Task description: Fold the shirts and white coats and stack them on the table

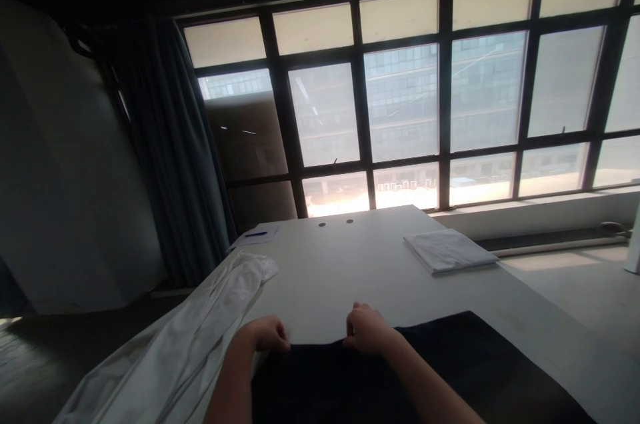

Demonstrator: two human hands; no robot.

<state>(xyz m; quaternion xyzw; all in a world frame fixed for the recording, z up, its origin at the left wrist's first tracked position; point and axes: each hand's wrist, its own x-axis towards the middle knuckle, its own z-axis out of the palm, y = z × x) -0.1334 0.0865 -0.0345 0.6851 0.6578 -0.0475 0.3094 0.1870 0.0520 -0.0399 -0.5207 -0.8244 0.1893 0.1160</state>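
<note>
A dark cloth point(450, 357), nearly black, lies spread over the near part of the white table point(320, 277) and runs out of view at the bottom. At its far left corner, my left hand point(267, 334) is closed with the fingers pinching the edge. Farther right along that same edge, my right hand point(367, 329) is also closed on the cloth, fingers curled over it. Between the two hands the edge runs nearly straight. What kind of cloth piece it is cannot be made out.
Crumpled white fabric point(200, 337) hangs over the table's left side. A folded white cloth point(447, 251) lies at the right edge. Toward the far left, a pen point(256, 234) rests on paper point(270, 232). Beyond are a blue curtain point(170, 144) and large windows point(400, 104).
</note>
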